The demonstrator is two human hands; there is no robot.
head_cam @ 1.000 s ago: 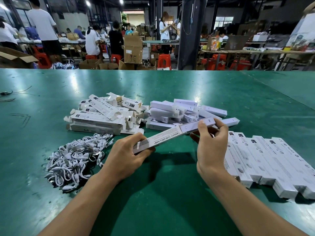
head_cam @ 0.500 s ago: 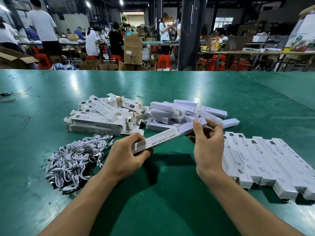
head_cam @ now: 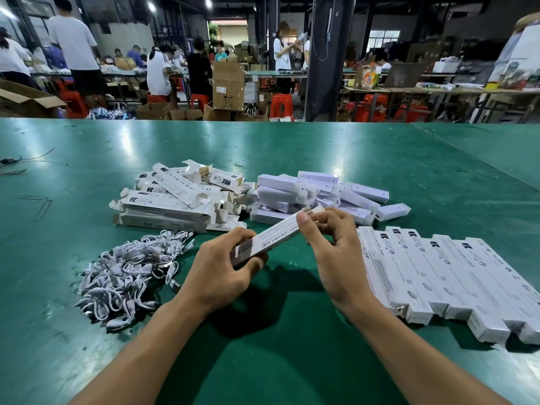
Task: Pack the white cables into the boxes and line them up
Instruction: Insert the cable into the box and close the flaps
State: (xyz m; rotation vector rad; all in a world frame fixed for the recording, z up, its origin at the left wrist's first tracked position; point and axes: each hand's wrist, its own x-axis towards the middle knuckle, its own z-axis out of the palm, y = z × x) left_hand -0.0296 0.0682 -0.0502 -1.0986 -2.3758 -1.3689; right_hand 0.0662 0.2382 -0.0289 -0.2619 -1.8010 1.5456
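Nearby: cables (head_cam: 125,273) left, packed row (head_cam: 438,273) right (piles (head_cam: 169,206) beyond held box (head_cam: 271,236)).

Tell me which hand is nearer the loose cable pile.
Left. The left hand sits just right of the cable pile, gripping the box; the right hand is farther right, beside the lined-up boxes.

**Colours and print, noted on site**

Bench (head_cam: 263,147): deep green, glossy, with pale patches of glare. Cables (head_cam: 128,270): white throughout the heap. Held box (head_cam: 271,238): white, black lettering along one side, thin black bar stripes at its near end. Row of boxes (head_cam: 455,276): white, grey fine print, a small black square mark near each far end. Loose boxes (head_cam: 169,200): white with black marks. Plain pile (head_cam: 306,191): pale lilac-white, unprinted. Stools (head_cam: 282,105): red. Carton (head_cam: 228,83): brown.
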